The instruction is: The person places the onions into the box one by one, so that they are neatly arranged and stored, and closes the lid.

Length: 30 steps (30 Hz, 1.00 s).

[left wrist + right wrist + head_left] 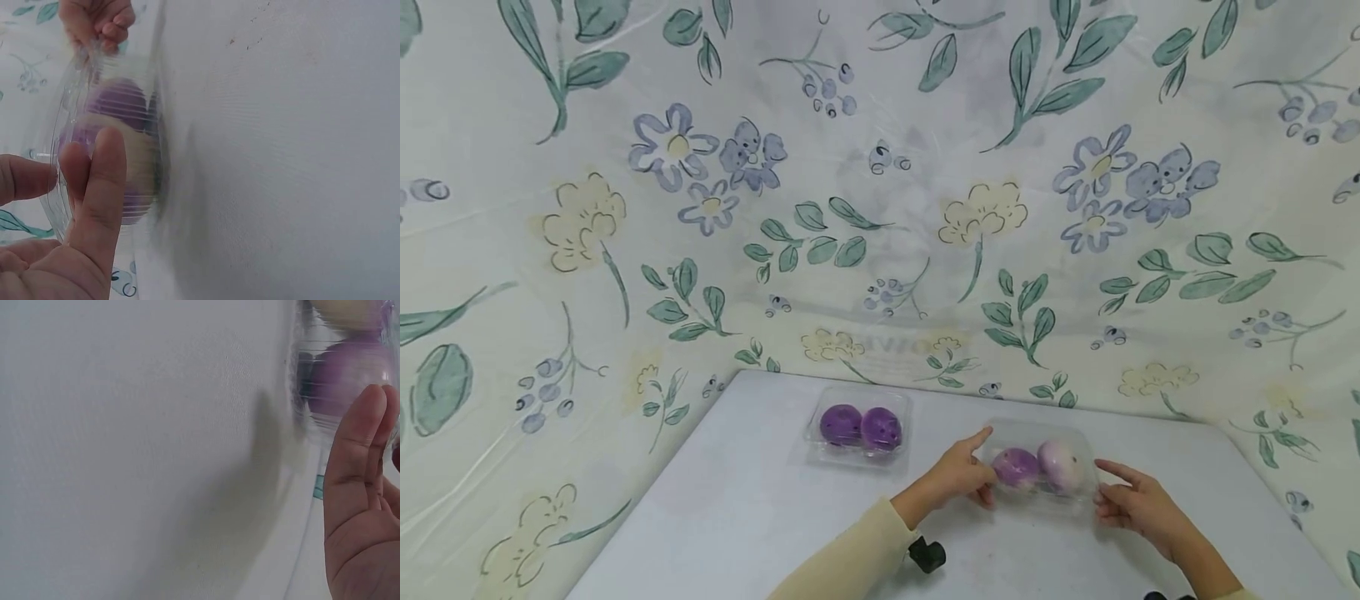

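A clear plastic clamshell box is at the right part of the white table. Inside it sit two round things, one purple and one pale with a purple flush. My left hand holds the box's left end, its index finger stretched along the far left corner. At the opposite end, my right hand holds the rim with its fingertips. The left wrist view shows the left fingers on either side of the box's edge. Straight right fingers lie against the ribbed wall in the right wrist view.
Another clear box stands further left on the white table, with two dark purple round things in it. A floral sheet rises behind the table's back edge. Black wrist gear shows beneath the left sleeve.
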Motion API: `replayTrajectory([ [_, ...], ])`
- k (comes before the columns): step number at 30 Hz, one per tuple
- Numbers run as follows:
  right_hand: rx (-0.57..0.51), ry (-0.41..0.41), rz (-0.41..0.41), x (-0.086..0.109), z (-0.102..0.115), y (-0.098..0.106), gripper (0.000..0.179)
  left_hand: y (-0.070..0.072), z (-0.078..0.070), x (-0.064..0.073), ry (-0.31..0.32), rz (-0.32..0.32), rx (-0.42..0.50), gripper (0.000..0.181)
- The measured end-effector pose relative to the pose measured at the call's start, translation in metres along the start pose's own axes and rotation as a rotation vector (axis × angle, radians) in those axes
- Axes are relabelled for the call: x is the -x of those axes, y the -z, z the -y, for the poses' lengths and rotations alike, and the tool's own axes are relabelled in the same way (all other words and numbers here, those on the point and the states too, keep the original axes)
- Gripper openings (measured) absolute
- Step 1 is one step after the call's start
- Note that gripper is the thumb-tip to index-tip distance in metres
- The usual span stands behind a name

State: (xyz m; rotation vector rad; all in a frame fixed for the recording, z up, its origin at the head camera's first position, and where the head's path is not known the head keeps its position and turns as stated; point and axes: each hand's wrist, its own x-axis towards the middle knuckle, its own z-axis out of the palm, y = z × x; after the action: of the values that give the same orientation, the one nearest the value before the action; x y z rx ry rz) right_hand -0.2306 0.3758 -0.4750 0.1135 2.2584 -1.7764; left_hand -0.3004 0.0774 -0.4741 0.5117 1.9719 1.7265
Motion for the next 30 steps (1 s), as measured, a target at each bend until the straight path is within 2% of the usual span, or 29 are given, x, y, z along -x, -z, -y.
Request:
replayTrajectory([
  [5,0.014,0.012,-0.017,-0.002,-0.001,-0.001,0.066,-0.002,0.001,0.0,0.004,-0.001,-0.007,0.083],
  [15,0.139,0.003,-0.129,-0.008,0.005,-0.009,0.054,-0.002,0.003,-0.001,0.009,-0.001,-0.014,0.084],
  [20,0.114,-0.017,-0.151,-0.01,0.005,-0.012,0.053,-0.004,0.003,-0.001,0.001,-0.025,-0.017,0.084],
  [25,0.04,-0.011,-0.084,-0.005,0.003,-0.011,0.066,-0.005,0.004,0.0,-0.006,-0.069,-0.029,0.083],
  [30,-0.033,0.008,-0.008,-0.002,0.0,-0.007,0.075,-0.006,0.003,-0.001,-0.01,-0.081,-0.042,0.082],
])
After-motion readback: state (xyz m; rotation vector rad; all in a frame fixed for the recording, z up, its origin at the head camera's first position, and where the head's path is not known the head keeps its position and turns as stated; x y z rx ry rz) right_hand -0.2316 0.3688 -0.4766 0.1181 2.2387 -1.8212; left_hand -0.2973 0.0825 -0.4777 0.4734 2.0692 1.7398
